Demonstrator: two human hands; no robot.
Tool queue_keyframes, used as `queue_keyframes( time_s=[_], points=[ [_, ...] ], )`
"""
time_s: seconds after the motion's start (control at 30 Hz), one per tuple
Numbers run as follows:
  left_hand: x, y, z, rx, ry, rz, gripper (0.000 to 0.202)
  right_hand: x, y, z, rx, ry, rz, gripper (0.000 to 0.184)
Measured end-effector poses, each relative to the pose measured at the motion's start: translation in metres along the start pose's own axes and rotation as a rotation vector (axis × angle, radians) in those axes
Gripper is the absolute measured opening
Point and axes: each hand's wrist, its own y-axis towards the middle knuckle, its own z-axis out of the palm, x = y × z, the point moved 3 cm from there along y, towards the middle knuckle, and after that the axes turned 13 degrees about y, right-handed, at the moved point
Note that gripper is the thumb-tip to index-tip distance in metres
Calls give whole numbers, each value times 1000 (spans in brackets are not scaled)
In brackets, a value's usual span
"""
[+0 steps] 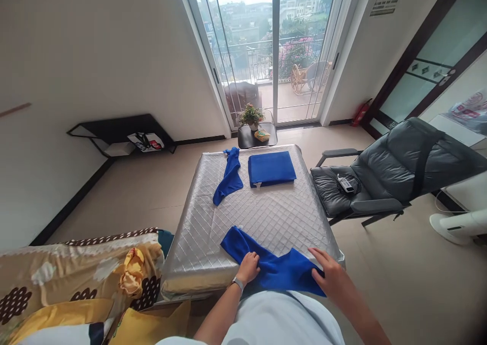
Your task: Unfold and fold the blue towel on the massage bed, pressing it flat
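A crumpled blue cloth (274,269) lies at the near edge of a silver quilted table (266,213). My left hand (248,267) is closed, bunching the cloth's left part. My right hand (330,274) rests on the cloth's right end, fingers curled over its edge. Farther back a second loose blue cloth (229,176) lies stretched out, and a neatly folded blue cloth (271,168) sits beside it to the right.
A grey reclining chair (391,170) with a small device on its seat stands right of the table. A patterned cushion pile (79,274) is at the left. A black side table with a potted plant (251,116) stands before the glass balcony doors.
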Motion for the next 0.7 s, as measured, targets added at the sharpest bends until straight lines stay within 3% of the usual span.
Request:
queue_keyframes(
  time_s=[0.13, 0.23, 0.3, 0.47, 0.6, 0.7],
  points=[
    [19, -16, -9, -117, -20, -80, 34, -52, -7, -6, 1, -121, 164, 28],
    [39, -35, -22, -210, -35, -145, 44, -67, -9, -21, -63, -105, 149, 37],
    [52, -49, -35, -271, -45, -171, 44, -65, -5, -31, -120, -74, 121, 40],
    [73, -82, -75, -442, -67, -239, 22, -43, 10, -47, -243, 160, -42, 38],
    [86, -108, -107, -612, -179, -384, 23, -36, 13, -57, -275, 333, 47, 33],
    [91, -123, -124, -629, -179, -427, 26, -35, 13, -68, -318, 445, 68, 32]
  ],
)
